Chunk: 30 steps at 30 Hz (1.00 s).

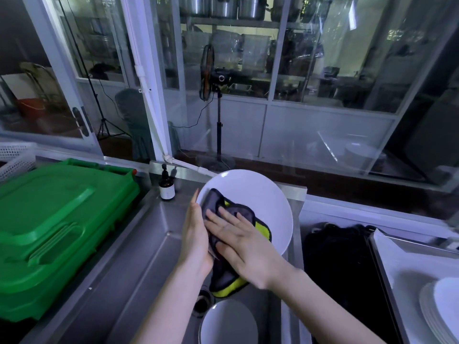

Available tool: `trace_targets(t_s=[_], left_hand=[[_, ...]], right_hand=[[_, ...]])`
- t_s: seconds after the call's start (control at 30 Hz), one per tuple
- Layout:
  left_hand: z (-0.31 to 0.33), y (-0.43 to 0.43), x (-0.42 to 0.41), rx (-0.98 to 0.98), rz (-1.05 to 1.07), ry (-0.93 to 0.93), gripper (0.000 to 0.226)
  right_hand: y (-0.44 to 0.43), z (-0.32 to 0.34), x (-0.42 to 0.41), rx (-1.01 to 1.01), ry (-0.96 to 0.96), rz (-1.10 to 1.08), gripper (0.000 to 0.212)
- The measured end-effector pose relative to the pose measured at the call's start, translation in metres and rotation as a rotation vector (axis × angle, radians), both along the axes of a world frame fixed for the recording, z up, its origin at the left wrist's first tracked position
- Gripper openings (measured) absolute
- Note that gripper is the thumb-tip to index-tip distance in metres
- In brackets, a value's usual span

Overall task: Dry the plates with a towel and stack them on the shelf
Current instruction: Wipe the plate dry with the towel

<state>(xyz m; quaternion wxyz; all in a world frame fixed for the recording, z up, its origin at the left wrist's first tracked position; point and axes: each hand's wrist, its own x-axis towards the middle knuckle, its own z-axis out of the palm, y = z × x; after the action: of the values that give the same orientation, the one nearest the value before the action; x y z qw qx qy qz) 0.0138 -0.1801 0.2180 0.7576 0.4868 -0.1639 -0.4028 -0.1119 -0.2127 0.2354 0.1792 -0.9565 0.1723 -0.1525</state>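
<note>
Towel (215, 198), grey with a yellow-green edge, lies against the face of the white plate (258, 192). It covers the 7-to-9 o'clock part, and one end hangs off the rim toward the steel sink (139, 244). The plate is held tilted above that sink, face toward the camera.

The left hand (196, 234) grips the rim at 9 o'clock, with some towel seemingly caught in the grip. The right hand (246, 247) lies flat on the towel, fingers straight and spread, pressing the cloth to the plate and pinching nothing.

The uncovered face stretches from those fingertips toward 1 to 3 o'clock, so the wiping hand probably has to sweep that way.

Inside the sink, at 6 o'clock of the view, lies a second white plate (228, 324) beside the drain. A stack of white plates (442, 314) stands at 4 o'clock, nearer the right hand; whether it rests on the shelf I cannot tell.
</note>
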Motion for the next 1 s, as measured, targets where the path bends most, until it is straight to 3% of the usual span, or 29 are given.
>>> trace_targets(t_s=[0.1, 0.23, 0.4, 0.47, 0.67, 0.77, 1.0], left_hand=[[0.002, -0.001, -0.003, -0.045, 0.0, -0.133, 0.041], [-0.004, 0.004, -0.003, 0.057, 0.099, -0.31, 0.039], [-0.004, 0.011, 0.013, 0.075, 0.167, -0.245, 0.035], [-0.005, 0.012, 0.019, 0.05, 0.15, -0.187, 0.036], [-0.005, 0.006, 0.002, 0.019, 0.086, -0.151, 0.036], [-0.006, 0.006, -0.001, -0.017, 0.058, -0.119, 0.037], [-0.005, 0.011, -0.002, 0.007, 0.066, -0.25, 0.035]], right_hand=[[-0.024, 0.006, 0.013, 0.0, -0.02, -0.115, 0.051], [-0.048, 0.001, 0.018, 0.001, -0.008, -0.301, 0.052], [-0.048, -0.013, -0.009, -0.048, 0.077, -0.478, 0.053], [-0.034, -0.016, -0.022, -0.064, 0.076, -0.435, 0.053], [0.01, -0.012, -0.005, 0.025, 0.035, -0.014, 0.054], [-0.003, -0.005, 0.009, -0.03, 0.025, -0.07, 0.055], [-0.053, 0.001, 0.014, -0.154, 0.05, -0.267, 0.06]])
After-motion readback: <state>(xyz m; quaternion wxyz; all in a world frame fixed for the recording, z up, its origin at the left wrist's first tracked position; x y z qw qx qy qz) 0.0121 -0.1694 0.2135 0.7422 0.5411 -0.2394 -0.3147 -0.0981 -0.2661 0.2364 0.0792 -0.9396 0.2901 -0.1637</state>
